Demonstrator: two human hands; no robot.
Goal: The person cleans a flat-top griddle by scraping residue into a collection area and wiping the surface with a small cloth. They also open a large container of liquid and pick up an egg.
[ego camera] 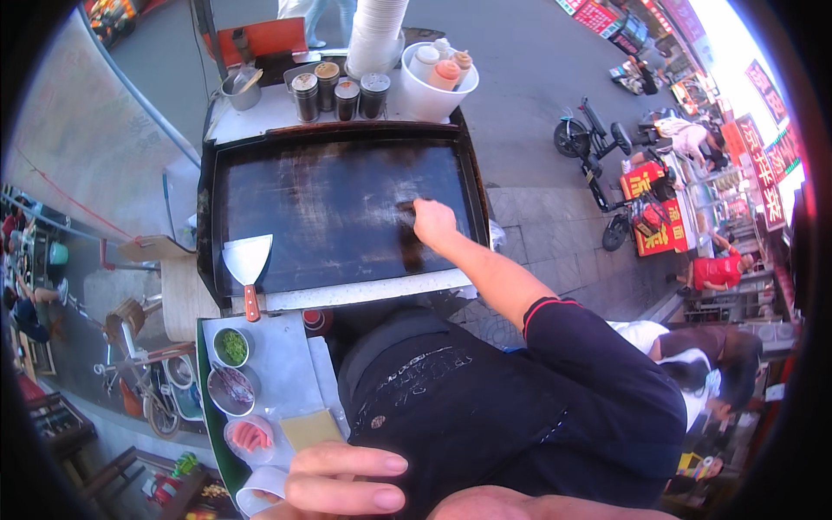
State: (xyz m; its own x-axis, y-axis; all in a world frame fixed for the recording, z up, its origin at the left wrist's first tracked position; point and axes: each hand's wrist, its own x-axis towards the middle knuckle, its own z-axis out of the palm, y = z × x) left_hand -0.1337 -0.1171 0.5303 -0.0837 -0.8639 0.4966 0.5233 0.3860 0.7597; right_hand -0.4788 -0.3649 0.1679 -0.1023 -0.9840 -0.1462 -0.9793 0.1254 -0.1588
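My right hand [434,222] is curled above the right part of a dark flat griddle [312,195]. A dark patch shows beside its fingers; I cannot tell whether that is a held thing or a mark. Close to the camera at the bottom, my left hand [348,478] has its visible fingers apart with nothing between them; the rest is cut off. A wide metal scraper [248,259] with a riveted wooden handle lies over the griddle's front left edge. Nearest to my left hand are a yellowish square sheet [313,429] and a clear tub of sausages [249,434].
Left of my body stand a bowl of chopped greens [232,346], a bowl of chopped purple onion [235,390] and a white container [261,482]. Behind the griddle are several shakers [346,97], a white bucket [439,96] of squeeze bottles and stacked bowls [377,32]. People and an electric bike [595,156] are beyond.
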